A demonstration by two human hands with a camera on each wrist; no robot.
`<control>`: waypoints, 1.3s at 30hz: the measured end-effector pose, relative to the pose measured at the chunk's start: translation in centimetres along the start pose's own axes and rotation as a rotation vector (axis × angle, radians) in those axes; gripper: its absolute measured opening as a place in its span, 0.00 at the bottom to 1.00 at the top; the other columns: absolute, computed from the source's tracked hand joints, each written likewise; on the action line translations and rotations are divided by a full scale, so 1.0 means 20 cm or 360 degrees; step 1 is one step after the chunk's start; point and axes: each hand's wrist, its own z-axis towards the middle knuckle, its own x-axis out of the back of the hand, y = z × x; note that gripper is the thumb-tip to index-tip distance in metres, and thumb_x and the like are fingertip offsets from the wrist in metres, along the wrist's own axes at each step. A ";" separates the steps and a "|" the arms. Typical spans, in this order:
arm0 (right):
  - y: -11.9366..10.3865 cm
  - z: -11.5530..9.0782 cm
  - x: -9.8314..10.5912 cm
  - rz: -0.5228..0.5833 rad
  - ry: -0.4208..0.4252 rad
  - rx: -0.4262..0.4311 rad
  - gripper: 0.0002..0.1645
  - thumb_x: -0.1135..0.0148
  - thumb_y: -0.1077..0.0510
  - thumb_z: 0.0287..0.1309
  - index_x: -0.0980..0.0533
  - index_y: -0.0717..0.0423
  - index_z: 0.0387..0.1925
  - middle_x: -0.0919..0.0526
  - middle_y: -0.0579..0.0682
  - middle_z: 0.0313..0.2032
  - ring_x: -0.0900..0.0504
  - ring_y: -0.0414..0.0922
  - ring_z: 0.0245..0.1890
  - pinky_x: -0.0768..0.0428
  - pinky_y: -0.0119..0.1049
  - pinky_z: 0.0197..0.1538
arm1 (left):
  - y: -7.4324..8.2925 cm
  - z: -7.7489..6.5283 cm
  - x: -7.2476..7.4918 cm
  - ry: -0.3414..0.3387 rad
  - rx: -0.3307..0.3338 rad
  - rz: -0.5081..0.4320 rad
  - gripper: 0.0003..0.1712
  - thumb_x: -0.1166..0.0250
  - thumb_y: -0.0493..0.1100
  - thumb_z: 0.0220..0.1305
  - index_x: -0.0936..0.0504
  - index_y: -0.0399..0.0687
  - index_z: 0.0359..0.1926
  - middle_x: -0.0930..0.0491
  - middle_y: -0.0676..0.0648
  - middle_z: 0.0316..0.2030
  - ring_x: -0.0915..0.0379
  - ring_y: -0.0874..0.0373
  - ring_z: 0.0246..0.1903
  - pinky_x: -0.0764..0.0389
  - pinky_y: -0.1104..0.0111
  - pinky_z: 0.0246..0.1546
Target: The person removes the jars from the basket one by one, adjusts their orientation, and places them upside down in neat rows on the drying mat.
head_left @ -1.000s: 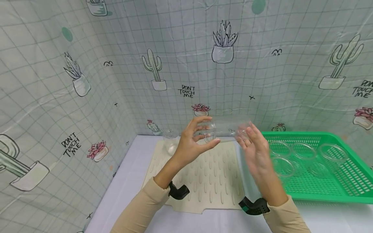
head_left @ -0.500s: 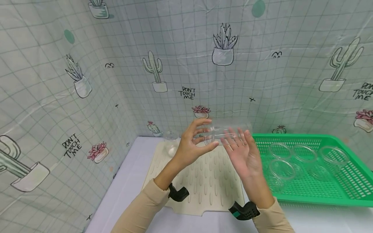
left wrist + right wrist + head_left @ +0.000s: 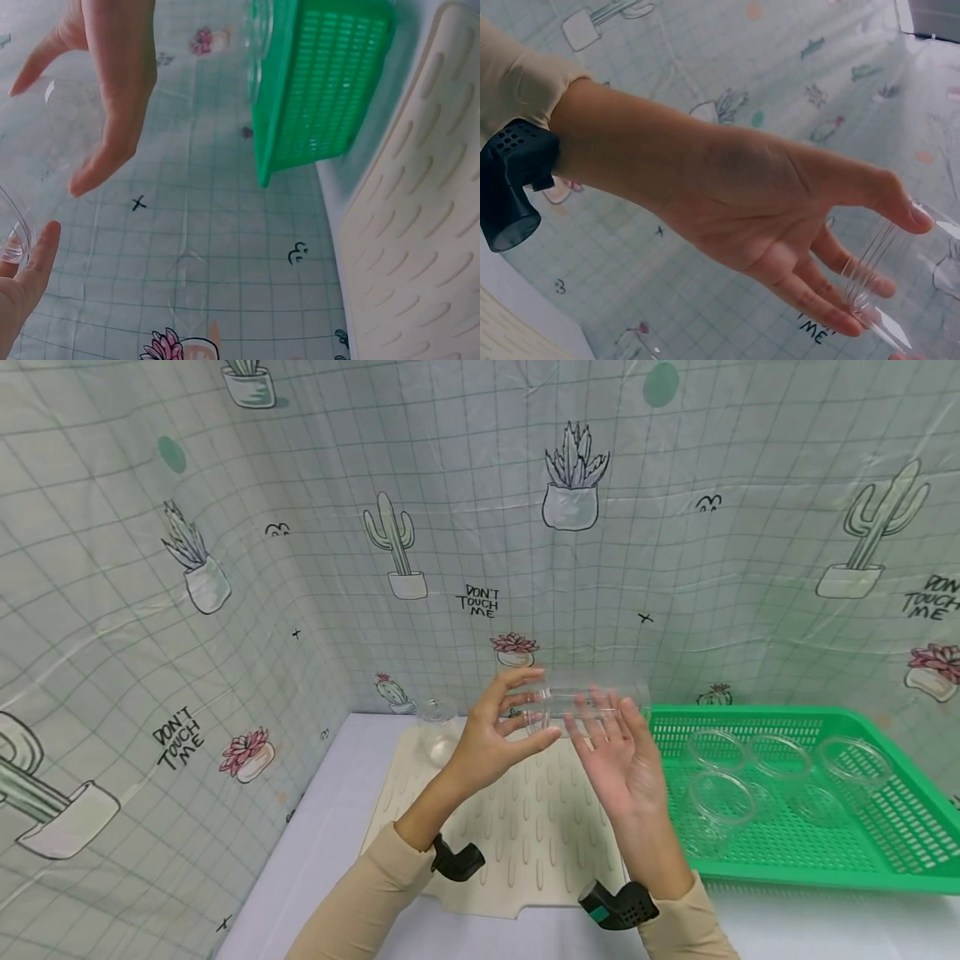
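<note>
A clear, straight-sided drinking glass lies sideways in the air above the beige ribbed mat. My left hand grips its left end, fingers over the far side and thumb underneath. At the other end my right hand is held palm up, its fingers straight and partly seen through the clear wall. In the right wrist view, thumb and fingers of the right hand are spread about the end of the glass. Whether they press on it is hard to tell. Another clear glass stands on the mat's back left corner.
A green plastic basket on the right holds several clear glasses. White cloth covers the table. A cactus-print curtain hangs behind and to the left. Each wrist carries a black camera mount.
My right hand has slid left from the glass's right end, its fingers straightening beneath and behind the wall. The left hand keeps its grip. Over the last half second little moves.
</note>
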 end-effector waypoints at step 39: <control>0.04 0.20 0.09 -0.0470 0.0270 0.0022 0.46 0.41 0.61 0.59 0.56 0.45 0.70 0.45 0.50 0.65 0.43 0.49 0.65 0.41 0.44 0.64 | -0.08 -0.24 0.28 0.0212 0.0087 0.0746 0.45 0.29 0.39 0.49 0.42 0.47 0.66 0.40 0.45 0.63 0.42 0.54 0.60 0.35 0.57 0.57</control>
